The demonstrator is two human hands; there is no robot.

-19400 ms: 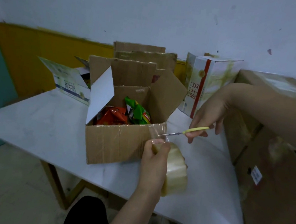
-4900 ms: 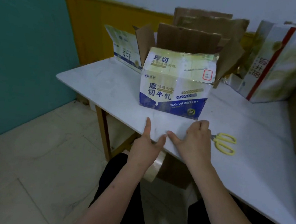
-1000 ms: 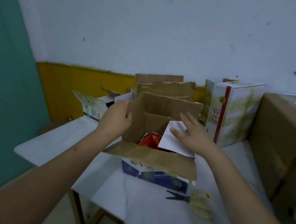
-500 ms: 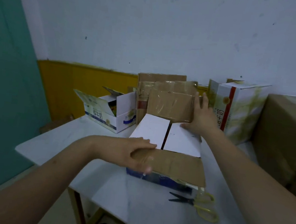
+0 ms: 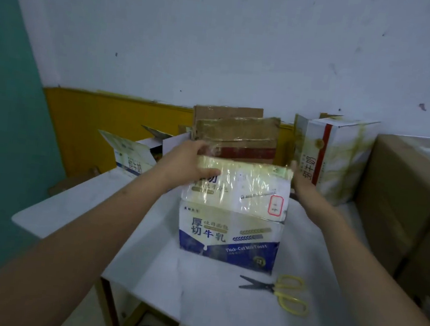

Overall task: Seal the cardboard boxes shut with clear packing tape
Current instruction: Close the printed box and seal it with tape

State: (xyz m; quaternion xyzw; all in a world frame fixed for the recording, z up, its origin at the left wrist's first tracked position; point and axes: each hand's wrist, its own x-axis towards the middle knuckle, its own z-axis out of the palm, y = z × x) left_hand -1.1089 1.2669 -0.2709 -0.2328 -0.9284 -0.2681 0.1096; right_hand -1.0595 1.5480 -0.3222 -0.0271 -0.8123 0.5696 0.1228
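Printed toast box standing on the white table, near flap raised upright and glossy with old clear tape. Left hand gripping the flap's upper left corner, thumb on its printed face, fingers curled over the top edge. Right hand at the flap's upper right corner, mostly hidden behind it; impossible to tell how its fingers lie. Top seam out of sight behind the flap, so judged not yet closed, and no fresh strip seen across it. Just in front of the box to the right, yellow-handled scissors lying flat. Behind the box, brown cardboard flaps upright; behind and left, a small open carton; behind and right, a white carton with a red stripe; farther right, a big brown carton. Tape roll not clearly visible. Left, by the look of it: folding the flap down, taping, cutting, then the remaining open carton.
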